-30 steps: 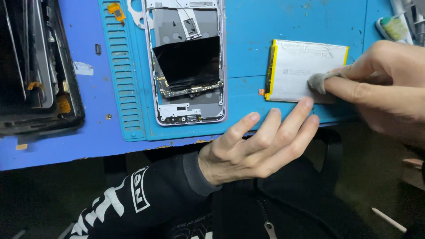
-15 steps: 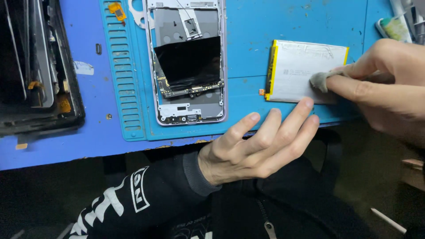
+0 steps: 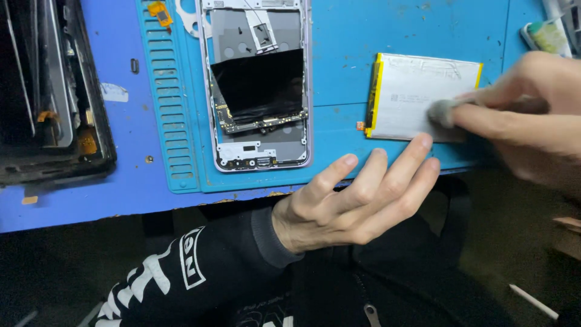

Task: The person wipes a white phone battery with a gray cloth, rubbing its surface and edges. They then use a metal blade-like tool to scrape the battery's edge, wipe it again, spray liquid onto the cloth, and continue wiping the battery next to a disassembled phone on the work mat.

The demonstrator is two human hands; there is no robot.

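The blue bench (image 3: 72, 206) runs beyond both hands, and a teal work mat (image 3: 339, 72) covers the part of it just ahead of them. Far to the left of the left hand sits a dark tray (image 3: 54, 109) holding loose frames. Ahead of the left hand's wrist lies an opened phone (image 3: 257, 85), back up, with its circuit board and a black sheet exposed. Between the two hands lies a flat silver battery (image 3: 411, 97) with yellow edging, resting on the mat. The left hand (image 3: 357, 200) is open with fingers spread, holding nothing; its fingertips reach the mat's near edge, one just at the battery's lower edge. The right hand (image 3: 526, 115) pinches a small grey wad (image 3: 440, 112) and presses it against the battery's face.
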